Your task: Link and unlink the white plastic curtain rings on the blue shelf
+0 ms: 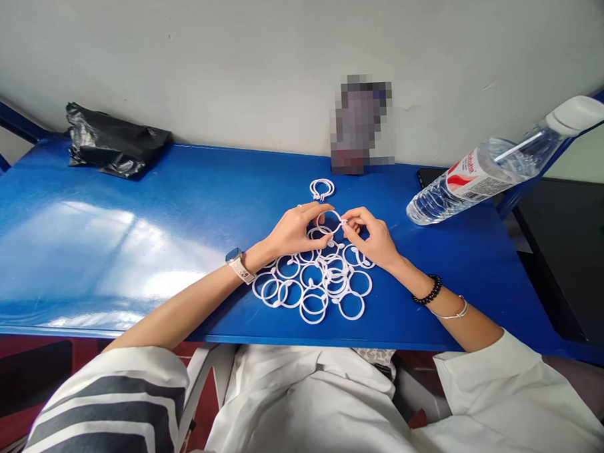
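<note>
Between my two hands is a white plastic ring [337, 215] with a small clip-like end, raised just above the table. My left hand [302, 228] grips its left side between thumb and fingers. At its right side, the thumb and fingertips of my right hand [368, 235] pinch the small end piece. Below and nearer to me lies a loose pile of several white rings [311, 275], overlapping, each with a small tab or eyelet. Beyond my hands, a few similar rings [322, 188] lie stacked together.
The blue table [191, 211] meets a grey wall. A black plastic bag [115, 140] lies at the back left. Against the wall leans a blurred-out upright object [358, 127]. To the right stand a water bottle [472, 175] and, behind it, a dark flat object [430, 176].
</note>
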{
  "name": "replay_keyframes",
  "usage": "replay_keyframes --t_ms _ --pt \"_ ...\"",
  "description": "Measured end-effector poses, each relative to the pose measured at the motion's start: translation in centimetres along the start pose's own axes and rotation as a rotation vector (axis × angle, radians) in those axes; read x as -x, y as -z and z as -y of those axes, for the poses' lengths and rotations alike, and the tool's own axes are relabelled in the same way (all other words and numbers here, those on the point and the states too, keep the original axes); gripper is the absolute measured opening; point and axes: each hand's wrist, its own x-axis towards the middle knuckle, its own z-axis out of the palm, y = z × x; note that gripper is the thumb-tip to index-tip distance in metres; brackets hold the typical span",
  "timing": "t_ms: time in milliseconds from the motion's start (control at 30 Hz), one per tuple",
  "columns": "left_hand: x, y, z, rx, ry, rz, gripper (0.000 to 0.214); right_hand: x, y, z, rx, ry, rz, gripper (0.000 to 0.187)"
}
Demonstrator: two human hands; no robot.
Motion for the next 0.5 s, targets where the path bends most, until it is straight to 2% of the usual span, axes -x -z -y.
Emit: replay_keyframes --t_ms 500 --pt "0.11 0.1 0.11 0.026 0.034 0.036 0.045 0.03 -0.09 -0.02 0.02 0.0 0.006 0.012"
